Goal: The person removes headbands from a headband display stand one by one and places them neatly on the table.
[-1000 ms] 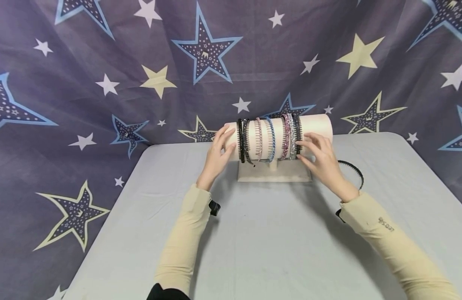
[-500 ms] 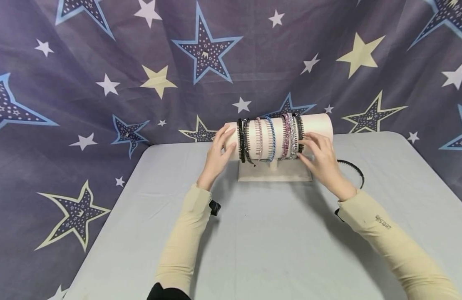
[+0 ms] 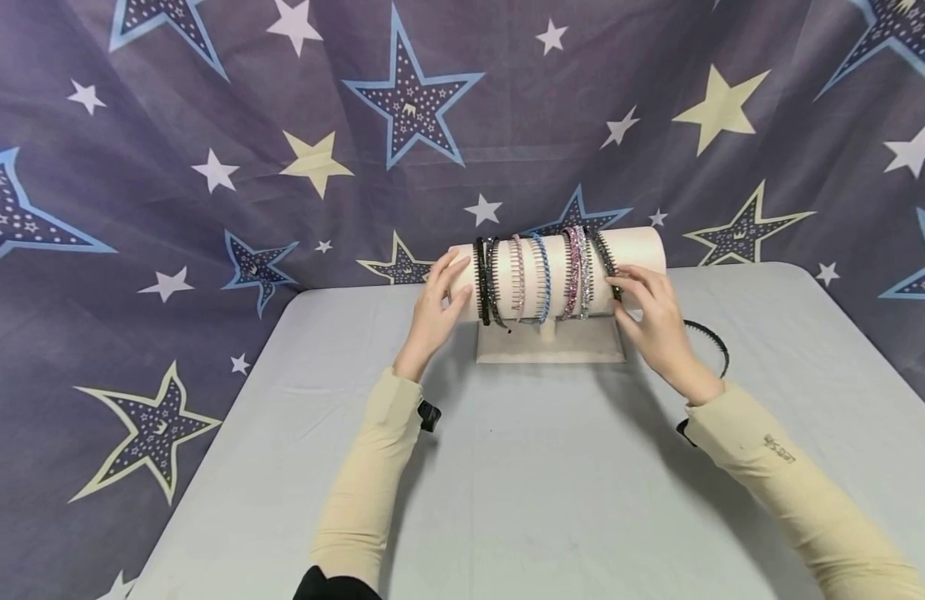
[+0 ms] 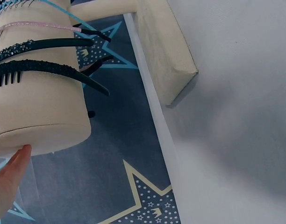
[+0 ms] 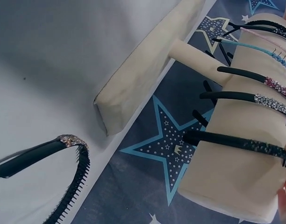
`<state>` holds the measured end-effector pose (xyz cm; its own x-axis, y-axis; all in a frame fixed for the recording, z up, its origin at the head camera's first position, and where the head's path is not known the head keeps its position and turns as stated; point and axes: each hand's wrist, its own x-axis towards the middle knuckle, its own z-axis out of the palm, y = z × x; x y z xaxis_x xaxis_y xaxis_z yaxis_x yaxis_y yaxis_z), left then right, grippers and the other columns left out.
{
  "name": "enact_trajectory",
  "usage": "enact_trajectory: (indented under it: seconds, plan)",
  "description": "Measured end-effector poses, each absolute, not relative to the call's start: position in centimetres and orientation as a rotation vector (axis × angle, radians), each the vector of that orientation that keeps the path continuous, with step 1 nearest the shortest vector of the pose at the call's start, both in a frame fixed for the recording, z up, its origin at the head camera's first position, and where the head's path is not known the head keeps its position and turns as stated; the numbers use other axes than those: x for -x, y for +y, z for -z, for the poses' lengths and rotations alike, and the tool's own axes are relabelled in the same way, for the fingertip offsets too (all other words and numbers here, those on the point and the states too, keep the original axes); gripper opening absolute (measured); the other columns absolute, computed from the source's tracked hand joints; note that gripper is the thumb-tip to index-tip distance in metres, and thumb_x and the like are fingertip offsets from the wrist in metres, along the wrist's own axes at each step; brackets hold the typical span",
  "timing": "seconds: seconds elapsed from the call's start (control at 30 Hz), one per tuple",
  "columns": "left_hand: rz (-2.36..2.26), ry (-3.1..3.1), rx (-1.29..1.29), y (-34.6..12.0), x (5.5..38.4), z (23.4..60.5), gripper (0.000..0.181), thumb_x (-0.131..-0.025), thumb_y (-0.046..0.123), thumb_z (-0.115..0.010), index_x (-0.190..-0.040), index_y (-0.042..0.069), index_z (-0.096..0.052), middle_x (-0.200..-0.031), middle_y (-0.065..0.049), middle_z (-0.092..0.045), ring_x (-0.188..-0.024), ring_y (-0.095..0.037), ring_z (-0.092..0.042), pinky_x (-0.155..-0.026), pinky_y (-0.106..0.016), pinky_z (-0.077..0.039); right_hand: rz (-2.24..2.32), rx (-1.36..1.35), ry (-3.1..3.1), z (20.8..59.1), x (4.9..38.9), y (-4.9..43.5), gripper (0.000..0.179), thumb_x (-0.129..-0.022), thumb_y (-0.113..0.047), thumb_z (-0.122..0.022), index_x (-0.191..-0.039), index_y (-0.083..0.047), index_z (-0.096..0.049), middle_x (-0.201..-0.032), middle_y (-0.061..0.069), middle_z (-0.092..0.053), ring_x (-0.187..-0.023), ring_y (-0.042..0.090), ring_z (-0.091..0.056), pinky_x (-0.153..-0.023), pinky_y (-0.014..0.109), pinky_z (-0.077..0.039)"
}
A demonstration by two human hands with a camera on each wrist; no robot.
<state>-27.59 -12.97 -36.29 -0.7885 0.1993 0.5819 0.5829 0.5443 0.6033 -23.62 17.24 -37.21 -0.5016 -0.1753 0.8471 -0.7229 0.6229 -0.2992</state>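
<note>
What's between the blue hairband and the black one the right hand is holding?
Two sparkly hairbands: a pink one, then a silver one nearer the right hand. Both the head and right wrist views show this.

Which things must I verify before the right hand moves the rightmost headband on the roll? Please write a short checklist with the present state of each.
1. Left hand touching the left end of the roll: ok.
2. Right hand on the rightmost headband: ok, it pinches the band.
3. Firmness of that pinch: cannot tell.
4. Rightmost headband straight: not ok, it slants in the head view.
5. Gap to the silver headband: ok, bare roll shows between them.
6. Loose headband apart from the roll: ok, it lies on the table.
</note>
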Motion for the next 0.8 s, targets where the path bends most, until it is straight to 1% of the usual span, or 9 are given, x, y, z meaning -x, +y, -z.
enact_trajectory:
  seconds: [0.17,0.27,0.43,0.8]
  plan:
    - [1.15,-2.334,0.631,-13.0,27.6,36.3,0.041,-0.088,0.017,-0.053,-0.128,0.012,-0.047,-0.14,-0.002,-0.031,-0.128,-0.016,-0.029,-0.1,-0.042,-0.03,-0.904,-0.637,-1.979,37.0,23.6,17.3,0.037,-0.067,0.017,-0.062,-0.102,0.005,-0.059,-0.11,0.021,-0.054,-0.095,0.035,-0.045,-0.083,0.037,-0.036]
    - [1.154,-2.334,0.632,-13.0,27.5,36.3,0.04,-0.088,0.017,-0.052,-0.128,0.012,-0.047,-0.14,-0.002,-0.031,-0.128,-0.016,-0.029,-0.1,-0.042,-0.03,-0.943,-0.59,-1.987,36.8,23.4,17.5,0.035,-0.068,0.016,-0.061,-0.101,0.006,-0.059,-0.11,0.021,-0.054,-0.089,0.033,-0.046,-0.079,0.029,-0.037]
    - [1.15,-2.336,0.636,-13.0,27.5,36.3,0.04,-0.089,0.018,-0.052,-0.128,0.013,-0.047,-0.141,-0.001,-0.031,-0.128,-0.015,-0.029,-0.1,-0.042,-0.03,-1.016,-0.542,-1.986,36.5,23.3,17.9,0.034,-0.068,0.017,-0.06,-0.1,0.007,-0.058,-0.11,0.02,-0.053,-0.084,0.028,-0.048,-0.079,0.017,-0.039]
    - [1.147,-2.338,0.636,-13.0,27.5,36.2,0.04,-0.089,0.018,-0.051,-0.128,0.013,-0.047,-0.14,-0.001,-0.032,-0.128,-0.015,-0.029,-0.101,-0.042,-0.03,-1.084,-0.489,-1.966,36.2,23.3,18.4,0.036,-0.067,0.023,-0.053,-0.099,0.008,-0.061,-0.107,0.019,-0.053,-0.078,0.024,-0.048,-0.074,0.01,-0.038]
